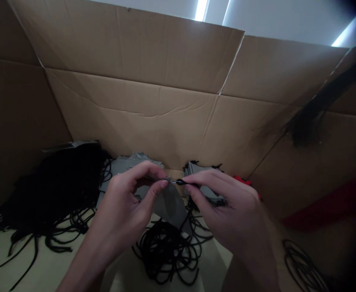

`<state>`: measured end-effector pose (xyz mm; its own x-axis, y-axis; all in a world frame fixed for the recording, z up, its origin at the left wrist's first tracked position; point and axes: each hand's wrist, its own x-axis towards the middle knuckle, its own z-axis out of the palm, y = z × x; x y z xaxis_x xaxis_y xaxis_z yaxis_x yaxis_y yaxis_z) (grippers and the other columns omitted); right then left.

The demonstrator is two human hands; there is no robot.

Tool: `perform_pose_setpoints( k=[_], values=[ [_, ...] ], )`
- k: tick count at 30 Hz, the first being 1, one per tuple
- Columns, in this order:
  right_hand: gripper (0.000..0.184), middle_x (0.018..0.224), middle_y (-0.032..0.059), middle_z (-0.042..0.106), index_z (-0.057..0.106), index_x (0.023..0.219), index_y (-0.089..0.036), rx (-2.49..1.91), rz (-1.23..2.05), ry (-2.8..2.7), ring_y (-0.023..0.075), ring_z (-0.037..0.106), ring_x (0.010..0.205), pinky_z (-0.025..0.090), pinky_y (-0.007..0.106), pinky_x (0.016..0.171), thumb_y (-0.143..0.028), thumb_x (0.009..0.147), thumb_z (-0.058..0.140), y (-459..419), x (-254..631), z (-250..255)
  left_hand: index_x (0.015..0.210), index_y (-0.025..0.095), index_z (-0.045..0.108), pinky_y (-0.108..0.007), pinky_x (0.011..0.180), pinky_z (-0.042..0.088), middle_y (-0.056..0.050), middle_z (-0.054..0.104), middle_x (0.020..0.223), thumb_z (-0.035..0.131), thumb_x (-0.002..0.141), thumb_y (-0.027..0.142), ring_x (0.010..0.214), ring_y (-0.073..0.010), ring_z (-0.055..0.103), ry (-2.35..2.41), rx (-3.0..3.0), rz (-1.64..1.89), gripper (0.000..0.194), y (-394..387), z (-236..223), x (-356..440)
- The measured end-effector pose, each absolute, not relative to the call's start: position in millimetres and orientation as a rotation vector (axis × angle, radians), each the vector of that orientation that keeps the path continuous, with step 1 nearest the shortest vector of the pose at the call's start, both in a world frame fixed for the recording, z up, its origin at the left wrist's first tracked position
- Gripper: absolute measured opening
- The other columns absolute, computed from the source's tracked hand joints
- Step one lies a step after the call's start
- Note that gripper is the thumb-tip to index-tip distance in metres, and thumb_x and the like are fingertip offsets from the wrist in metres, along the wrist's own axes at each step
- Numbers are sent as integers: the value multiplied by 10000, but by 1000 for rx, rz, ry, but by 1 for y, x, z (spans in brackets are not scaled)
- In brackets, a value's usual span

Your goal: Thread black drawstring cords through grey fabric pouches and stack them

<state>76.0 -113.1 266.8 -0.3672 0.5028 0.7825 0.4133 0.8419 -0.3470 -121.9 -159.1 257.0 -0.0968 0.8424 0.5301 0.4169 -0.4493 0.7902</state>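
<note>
Fingertip to fingertip, my two hands meet in the middle of the head view. My left hand (132, 198) is closed in a pinch on the corner of a thin grey card (171, 207), which hangs down below the fingers. My right hand (226, 202) pinches the end of a black cord (180, 182). A small shiny metal piece (173, 182) spans the short gap between the fingertips; how it joins the cord and the card is too small to tell. Beneath the hands lies a loose tangle of black cords (162, 251).
A large heap of black cords (56, 186) lies at the left. Stacks of grey cards (135, 160) stand behind my hands. A coil of black cord (302, 263) and a red cloth (332, 202) are at the right. Tall cardboard walls (129, 97) enclose the table.
</note>
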Motion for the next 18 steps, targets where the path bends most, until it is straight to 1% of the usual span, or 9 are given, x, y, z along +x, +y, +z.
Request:
perform_pose_setpoints(
  k=[3, 9, 18],
  values=[
    [176, 936, -28, 791, 775, 983, -228, -674, 109, -2009, 97, 736, 860, 584, 197, 828, -74, 946, 700, -113, 76, 266, 959, 218, 713, -275, 729, 560, -2, 769, 914, 683, 968, 201, 854, -174, 750, 1371, 1792, 1568, 36, -160, 257, -121],
    [174, 933, -12, 795, 776, 974, -236, -672, 114, -2010, 127, 747, 858, 604, 236, 817, -84, 948, 696, -112, 76, 267, 939, 219, 716, -292, 694, 544, -8, 766, 885, 683, 964, 206, 816, -183, 740, 1420, 1810, 1568, 43, -161, 258, -121],
    [178, 934, -18, 792, 772, 983, -239, -677, 114, -2009, 128, 741, 854, 608, 248, 810, -85, 954, 687, -113, 75, 265, 950, 217, 714, -279, 691, 539, 0, 767, 891, 665, 971, 202, 812, -170, 739, 1423, 1831, 1551, 56, -159, 259, -122]
  ],
)
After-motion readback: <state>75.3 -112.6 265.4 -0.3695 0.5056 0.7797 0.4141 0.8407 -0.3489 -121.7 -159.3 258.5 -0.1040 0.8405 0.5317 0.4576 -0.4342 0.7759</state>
